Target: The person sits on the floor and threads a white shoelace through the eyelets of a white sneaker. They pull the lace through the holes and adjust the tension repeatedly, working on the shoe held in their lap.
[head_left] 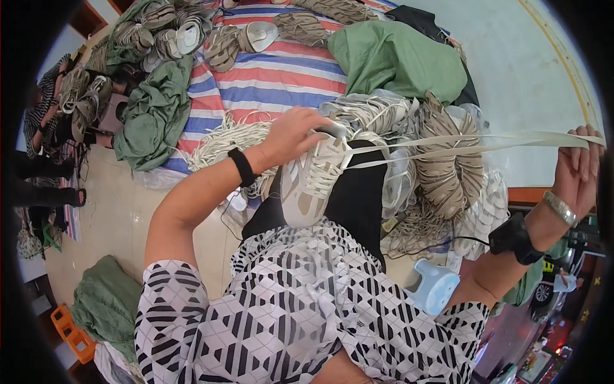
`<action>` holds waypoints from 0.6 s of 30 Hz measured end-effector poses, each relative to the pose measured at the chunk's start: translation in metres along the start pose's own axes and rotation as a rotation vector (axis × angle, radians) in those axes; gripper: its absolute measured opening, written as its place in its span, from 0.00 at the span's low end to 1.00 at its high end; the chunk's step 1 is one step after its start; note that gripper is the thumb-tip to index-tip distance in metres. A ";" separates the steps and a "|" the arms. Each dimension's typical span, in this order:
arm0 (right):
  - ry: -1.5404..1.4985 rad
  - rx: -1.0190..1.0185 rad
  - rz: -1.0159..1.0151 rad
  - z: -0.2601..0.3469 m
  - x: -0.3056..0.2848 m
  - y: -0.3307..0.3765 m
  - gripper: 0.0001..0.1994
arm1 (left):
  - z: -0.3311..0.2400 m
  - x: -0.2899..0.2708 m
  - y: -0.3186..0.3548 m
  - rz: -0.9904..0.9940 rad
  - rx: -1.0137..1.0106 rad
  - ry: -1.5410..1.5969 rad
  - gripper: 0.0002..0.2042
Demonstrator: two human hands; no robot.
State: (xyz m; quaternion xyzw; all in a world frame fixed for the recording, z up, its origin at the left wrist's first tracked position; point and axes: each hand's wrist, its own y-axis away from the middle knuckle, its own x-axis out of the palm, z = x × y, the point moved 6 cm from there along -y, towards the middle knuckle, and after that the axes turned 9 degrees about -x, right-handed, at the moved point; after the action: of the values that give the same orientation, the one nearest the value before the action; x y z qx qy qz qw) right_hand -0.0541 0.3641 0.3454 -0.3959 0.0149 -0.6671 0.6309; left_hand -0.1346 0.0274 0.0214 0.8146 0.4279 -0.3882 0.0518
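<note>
A beige and white sneaker [306, 185] rests on my lap, its toe toward me and its white laces threaded through the eyelets. My left hand [295, 136] is closed on the sneaker near its opening, fingers bent over the upper edge. Far out to the right, my right hand [579, 160] is closed on the flat, pale shoelace [460, 144]. Both strands run taut from the sneaker's top eyelets to that hand. Exactly how the fingers pinch the lace cannot be made out.
Bundles of beige shoe uppers [448, 160] lie to the right of my knees. Loose white laces [224, 139] are heaped at the left on a striped sheet [281, 77]. Beyond sits a green sack [396, 57]. A light-blue plastic stool [433, 286] is at my right; another person [48, 115] is at far left.
</note>
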 end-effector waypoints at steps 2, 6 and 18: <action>-0.069 -0.090 -0.026 -0.007 0.026 0.015 0.10 | -0.031 0.014 -0.019 0.112 0.068 0.214 0.15; -0.135 0.026 0.051 -0.007 0.010 0.020 0.09 | -0.072 0.035 -0.032 0.644 0.025 0.553 0.14; -0.075 0.247 -0.121 -0.055 -0.289 0.182 0.10 | 0.139 -0.048 0.051 -0.566 -0.758 1.549 0.07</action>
State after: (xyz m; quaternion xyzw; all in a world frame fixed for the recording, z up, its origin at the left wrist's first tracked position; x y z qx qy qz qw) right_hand 0.0352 0.5471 0.0661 -0.3399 -0.1147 -0.6854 0.6337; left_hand -0.1951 -0.0940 -0.0554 0.6406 0.6261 0.4367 -0.0832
